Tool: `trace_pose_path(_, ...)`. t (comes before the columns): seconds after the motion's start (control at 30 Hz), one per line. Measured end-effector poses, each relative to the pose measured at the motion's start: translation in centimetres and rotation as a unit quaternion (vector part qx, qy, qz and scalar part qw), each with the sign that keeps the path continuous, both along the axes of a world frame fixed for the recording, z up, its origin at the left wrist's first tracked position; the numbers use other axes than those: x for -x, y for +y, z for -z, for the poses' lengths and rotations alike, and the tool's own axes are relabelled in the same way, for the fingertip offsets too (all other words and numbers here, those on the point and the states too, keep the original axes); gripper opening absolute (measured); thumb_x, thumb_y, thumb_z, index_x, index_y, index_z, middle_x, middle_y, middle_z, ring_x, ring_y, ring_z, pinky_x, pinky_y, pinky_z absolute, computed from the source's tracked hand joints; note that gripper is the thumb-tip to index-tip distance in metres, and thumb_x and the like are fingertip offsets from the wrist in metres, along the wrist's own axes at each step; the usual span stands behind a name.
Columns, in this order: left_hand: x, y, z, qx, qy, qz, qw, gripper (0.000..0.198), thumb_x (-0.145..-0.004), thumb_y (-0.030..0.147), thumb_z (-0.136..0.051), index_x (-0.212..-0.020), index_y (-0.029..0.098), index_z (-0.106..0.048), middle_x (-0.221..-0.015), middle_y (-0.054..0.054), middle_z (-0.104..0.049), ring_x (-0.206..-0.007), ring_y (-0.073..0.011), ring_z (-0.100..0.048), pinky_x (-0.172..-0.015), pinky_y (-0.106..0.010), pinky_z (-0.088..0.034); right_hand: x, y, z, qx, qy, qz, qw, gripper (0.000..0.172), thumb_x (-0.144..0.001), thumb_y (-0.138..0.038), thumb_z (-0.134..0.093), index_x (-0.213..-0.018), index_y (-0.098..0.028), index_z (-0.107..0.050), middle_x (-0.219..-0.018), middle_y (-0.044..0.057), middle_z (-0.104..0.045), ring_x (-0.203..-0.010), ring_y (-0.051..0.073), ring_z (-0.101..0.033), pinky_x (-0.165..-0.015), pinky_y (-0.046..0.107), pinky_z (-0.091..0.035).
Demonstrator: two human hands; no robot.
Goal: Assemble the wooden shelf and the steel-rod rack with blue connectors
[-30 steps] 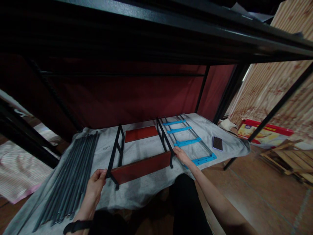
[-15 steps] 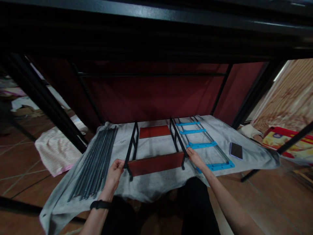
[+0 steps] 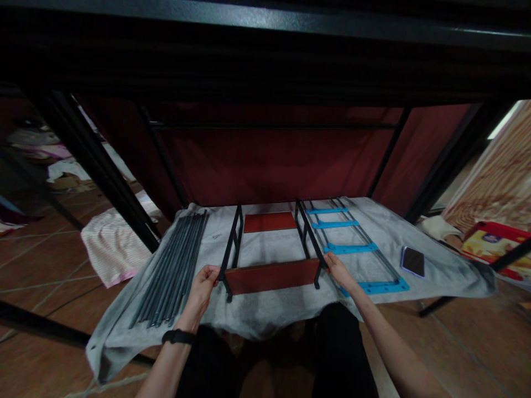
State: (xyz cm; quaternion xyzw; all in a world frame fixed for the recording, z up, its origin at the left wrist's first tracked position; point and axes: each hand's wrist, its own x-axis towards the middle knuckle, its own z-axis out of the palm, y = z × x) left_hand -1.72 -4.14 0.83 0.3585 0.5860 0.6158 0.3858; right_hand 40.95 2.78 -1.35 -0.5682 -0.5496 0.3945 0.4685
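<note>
A black metal rack frame (image 3: 231, 244) stands on a grey cloth (image 3: 215, 221) in front of me. Between its two sides run a reddish-brown front board (image 3: 274, 278) and a similar rear board (image 3: 269, 222). My left hand (image 3: 204, 286) is closed, fingers pinching the frame's near left corner. On the opposite side, my right hand (image 3: 338, 270) grips the near right corner, close to the end of the front board. Dark grey rods (image 3: 176, 265) lie in a bundle left of the frame. Blue-bracketed rods forming a ladder shape (image 3: 350, 249) lie to its right.
A phone (image 3: 412, 261) lies on the cloth at the right. Black metal posts and a thick overhead bar (image 3: 265, 16) surround the space, with dark red fabric (image 3: 269, 163) behind. Striped cloth (image 3: 116, 243) and a red-yellow package (image 3: 498, 249) are at the sides.
The view has swung slightly left, so everything appears shifted to the right. Both hands keep hold of the frame, which shows no clear movement on the cloth.
</note>
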Motion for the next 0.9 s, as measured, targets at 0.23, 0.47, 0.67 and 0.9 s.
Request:
trace_pose_path(0.23,0.4,0.3,0.5,-0.016,0.015,0.013,1.000,0.033,-0.054,0.043,-0.079,-0.065,0.018,-0.061,-0.057,0.004,-0.051,-0.054,-0.0092,-0.040,-0.050,-0.021,-0.032,-0.6,0.3,1.1,-0.038,0.002,-0.042,0.998,0.032,-0.082,-0.055,-0.049,-0.072,-0.024,-0.046,-0.062,-0.005,-0.044,-0.057,0.013,-0.043,-0.058,0.027,-0.038)
trace_pose_path(0.47,1.1,0.7,0.9,0.014,-0.003,0.028,0.999,0.042,-0.051,0.047,-0.082,-0.072,0.017,-0.063,-0.058,0.005,-0.052,-0.054,-0.0080,-0.041,-0.050,-0.019,-0.033,-0.9,0.2,0.7,-0.071,0.031,-0.061,0.995,0.030,-0.080,-0.053,-0.054,-0.073,-0.024,-0.050,-0.063,-0.004,-0.048,-0.062,0.013,-0.046,-0.064,0.026,-0.040)
trace_pose_path(0.67,0.8,0.3,0.2,0.024,-0.016,0.021,0.999,0.046,-0.048,0.046,-0.084,-0.077,0.016,-0.063,-0.063,0.006,-0.056,-0.053,-0.0067,-0.043,-0.051,-0.019,-0.035,-0.4,0.4,0.4,-0.002,0.057,-0.029,0.998,0.047,-0.076,-0.069,-0.050,-0.063,-0.024,-0.045,-0.051,-0.004,-0.043,-0.051,0.012,-0.041,-0.054,0.027,-0.035)
trace_pose_path(0.9,0.5,0.2,-0.2,0.087,0.016,0.014,0.996,0.048,-0.047,0.053,-0.080,-0.068,0.017,-0.057,-0.052,0.007,-0.048,-0.049,-0.0078,-0.040,-0.049,-0.021,-0.033,0.1,0.5,0.3,0.002,0.046,-0.016,0.999,0.042,-0.075,-0.064,-0.054,-0.066,-0.024,-0.042,-0.053,-0.006,-0.041,-0.050,0.011,-0.038,-0.050,0.025,-0.031)
